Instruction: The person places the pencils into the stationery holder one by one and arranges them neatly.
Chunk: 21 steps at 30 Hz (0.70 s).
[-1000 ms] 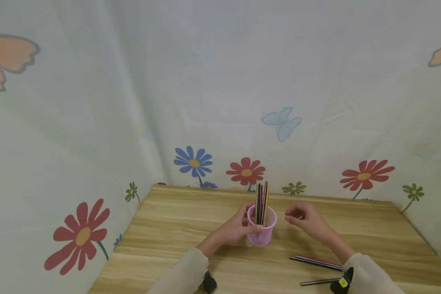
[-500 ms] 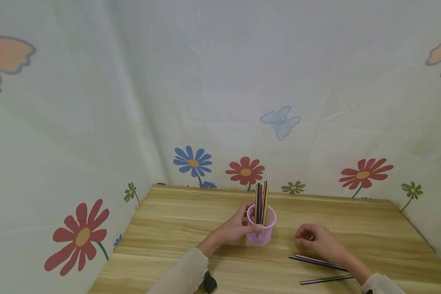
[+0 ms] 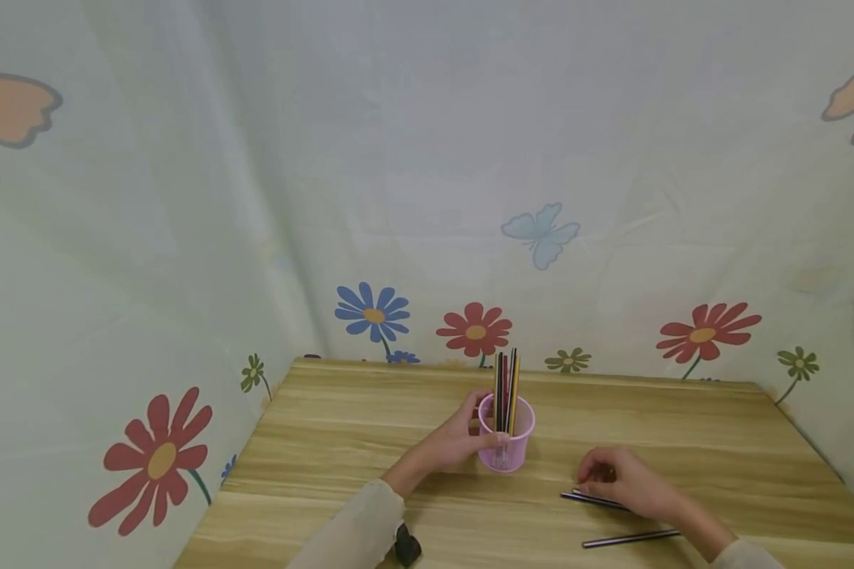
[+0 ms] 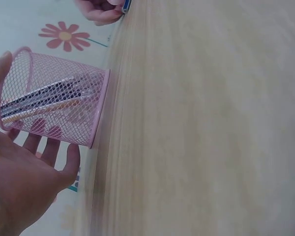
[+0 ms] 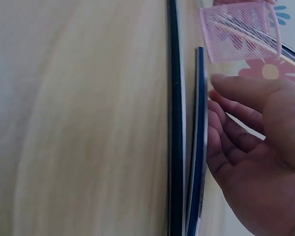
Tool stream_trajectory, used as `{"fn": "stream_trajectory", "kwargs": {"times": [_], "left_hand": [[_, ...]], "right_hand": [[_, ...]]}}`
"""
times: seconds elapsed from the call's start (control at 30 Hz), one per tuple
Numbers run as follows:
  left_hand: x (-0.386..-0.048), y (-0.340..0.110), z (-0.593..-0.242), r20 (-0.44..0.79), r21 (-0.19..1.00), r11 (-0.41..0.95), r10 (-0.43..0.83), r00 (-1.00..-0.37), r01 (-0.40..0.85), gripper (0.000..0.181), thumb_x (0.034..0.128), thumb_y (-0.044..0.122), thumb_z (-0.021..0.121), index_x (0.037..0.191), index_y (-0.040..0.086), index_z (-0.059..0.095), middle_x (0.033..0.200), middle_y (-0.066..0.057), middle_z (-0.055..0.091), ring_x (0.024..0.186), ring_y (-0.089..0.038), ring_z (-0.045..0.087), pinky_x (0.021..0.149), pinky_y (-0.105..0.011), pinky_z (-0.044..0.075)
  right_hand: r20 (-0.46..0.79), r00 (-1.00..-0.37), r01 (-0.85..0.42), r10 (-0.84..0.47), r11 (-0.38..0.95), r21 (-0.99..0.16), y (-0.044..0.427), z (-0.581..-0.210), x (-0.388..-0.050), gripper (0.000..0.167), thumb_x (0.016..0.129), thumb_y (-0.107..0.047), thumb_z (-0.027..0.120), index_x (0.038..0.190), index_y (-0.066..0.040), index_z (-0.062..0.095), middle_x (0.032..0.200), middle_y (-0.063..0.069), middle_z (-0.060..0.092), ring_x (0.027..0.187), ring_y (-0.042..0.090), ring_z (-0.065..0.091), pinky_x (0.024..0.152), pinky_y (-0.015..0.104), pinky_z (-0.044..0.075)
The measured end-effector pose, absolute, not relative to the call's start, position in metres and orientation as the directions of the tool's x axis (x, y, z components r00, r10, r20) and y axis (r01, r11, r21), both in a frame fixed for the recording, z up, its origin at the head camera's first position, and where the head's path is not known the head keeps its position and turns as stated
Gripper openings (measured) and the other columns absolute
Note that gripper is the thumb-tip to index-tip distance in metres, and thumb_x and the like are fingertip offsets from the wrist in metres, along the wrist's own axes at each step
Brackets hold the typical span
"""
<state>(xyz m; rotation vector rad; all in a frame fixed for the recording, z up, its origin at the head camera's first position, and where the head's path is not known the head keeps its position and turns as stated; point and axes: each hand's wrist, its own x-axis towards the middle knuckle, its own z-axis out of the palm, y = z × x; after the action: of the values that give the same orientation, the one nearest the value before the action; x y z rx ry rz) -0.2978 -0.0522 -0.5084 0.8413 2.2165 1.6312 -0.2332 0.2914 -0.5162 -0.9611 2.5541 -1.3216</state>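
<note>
A pink mesh pencil cup [image 3: 519, 454] stands on the wooden table, with several pencils [image 3: 507, 391] upright in it. My left hand [image 3: 450, 441] holds it from the left, thumb at the front and fingers behind, as the left wrist view shows around the mesh [image 4: 64, 115]. My right hand [image 3: 633, 484] hovers right over the dark pencils [image 3: 598, 499] lying on the table, fingers loosely bent. In the right wrist view the thumb and fingertips are close beside a blue pencil [image 5: 200, 123]; whether they touch it I cannot tell. Nothing is visibly held there.
A separate dark pencil [image 3: 629, 540] lies nearer the table's front, below the right hand. Behind the wooden table [image 3: 370, 395] and along its sides hangs a pale curtain [image 3: 427, 158] printed with flowers and butterflies.
My right hand has moved from beside the cup down and to the right, to the loose pencils. My left hand and the cup have stayed put.
</note>
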Motion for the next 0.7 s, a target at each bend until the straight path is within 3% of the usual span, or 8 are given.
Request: {"fn": "stream_trajectory", "kwargs": {"times": [0.23,0.7], "left_hand": [[-0.3013,-0.0519,-0.5090,0.123,0.935,0.202,0.584,-0.802,0.290,0.076,0.0971,0.033,0.079,0.157,0.026,0.033,0.153,-0.001,0.047,0.134,-0.021,0.053,0.110,-0.039,0.048],[-0.3001,-0.0520,-0.5089,0.130,0.937,0.188,0.597,-0.792,0.295,0.079,0.0984,0.033,0.078,0.159,0.018,0.029,0.153,-0.004,0.046,0.135,-0.022,0.053,0.109,-0.035,0.049]], "right_hand": [[0.138,-0.791,-0.440,-0.596,0.398,-0.805,0.2955,-0.5175,-0.2400,0.007,0.095,-0.008,0.078,0.098,-0.006,0.072,0.090,-0.002,0.070,0.079,0.004,0.062,0.067,0.025,0.054],[0.145,-0.793,-0.441,-0.592,0.393,-0.807,0.2927,-0.5210,-0.2404,0.008,0.094,-0.005,0.078,0.097,-0.001,0.072,0.085,-0.002,0.068,0.074,0.003,0.060,0.062,0.024,0.052]]}}
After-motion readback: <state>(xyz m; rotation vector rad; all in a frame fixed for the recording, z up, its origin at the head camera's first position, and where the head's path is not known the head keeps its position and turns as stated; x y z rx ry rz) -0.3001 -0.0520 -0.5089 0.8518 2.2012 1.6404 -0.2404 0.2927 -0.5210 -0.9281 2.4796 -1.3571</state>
